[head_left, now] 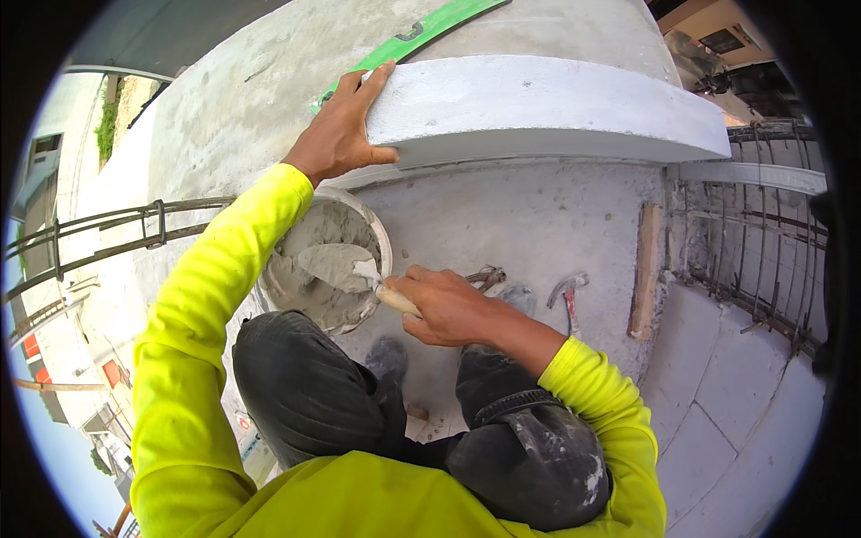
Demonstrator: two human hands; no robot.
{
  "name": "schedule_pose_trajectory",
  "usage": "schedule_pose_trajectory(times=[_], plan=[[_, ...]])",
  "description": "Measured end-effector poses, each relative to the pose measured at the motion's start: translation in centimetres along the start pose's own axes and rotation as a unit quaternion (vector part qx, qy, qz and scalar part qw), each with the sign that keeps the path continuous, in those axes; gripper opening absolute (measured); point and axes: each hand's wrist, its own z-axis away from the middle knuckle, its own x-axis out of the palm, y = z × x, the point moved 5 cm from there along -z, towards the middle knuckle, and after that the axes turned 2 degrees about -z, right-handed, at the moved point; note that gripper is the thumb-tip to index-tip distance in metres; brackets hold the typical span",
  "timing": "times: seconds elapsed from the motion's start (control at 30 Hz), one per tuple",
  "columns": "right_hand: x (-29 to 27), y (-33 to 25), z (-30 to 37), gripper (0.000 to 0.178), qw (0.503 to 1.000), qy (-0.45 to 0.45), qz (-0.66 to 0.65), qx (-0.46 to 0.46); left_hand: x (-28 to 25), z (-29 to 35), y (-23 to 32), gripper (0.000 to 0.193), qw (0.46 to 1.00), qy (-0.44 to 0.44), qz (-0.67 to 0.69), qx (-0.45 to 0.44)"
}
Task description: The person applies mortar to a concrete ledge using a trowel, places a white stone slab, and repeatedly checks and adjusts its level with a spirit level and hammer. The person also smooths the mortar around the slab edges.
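Note:
My left hand [345, 130] grips the left end of a long white block [538, 94], fingers over its top and thumb at its near face. Just past those fingers a green spirit level [430, 29] lies on the grey surface, partly covered by my hand. Closed around a wooden handle, my right hand [444, 305] holds a trowel [334, 265]. The blade, smeared with grey mortar, is over a round bucket [381, 238] of wet mortar [309, 229]. My left sleeve hides part of the bucket.
A hammer [568, 294] with a red handle lies on the dusty floor [502, 215] right of my feet. A wooden strip [646, 269] stands along the right side. Steel rebar [134, 229] juts in at left, and more rebar [762, 224] stands at right above pale blocks [708, 386].

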Motion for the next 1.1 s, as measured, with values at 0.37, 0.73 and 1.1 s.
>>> schedule_pose_trajectory(times=[0.37,0.73,1.1], plan=[[0.2,0.7,-0.5,0.049,0.987,0.066,-0.147,0.001,0.4,0.5,0.5,0.12,1.0,-0.003,0.001,-0.014],[-7.1,16.1,14.5,0.046,0.799,0.507,-0.197,0.256,0.9,0.3,0.0,0.12,0.999,-0.006,0.018,-0.034],[-20.3,10.2,21.3,0.07,0.732,0.557,0.372,0.124,0.7,0.4,0.1,0.126,0.998,-0.035,0.034,-0.035]])
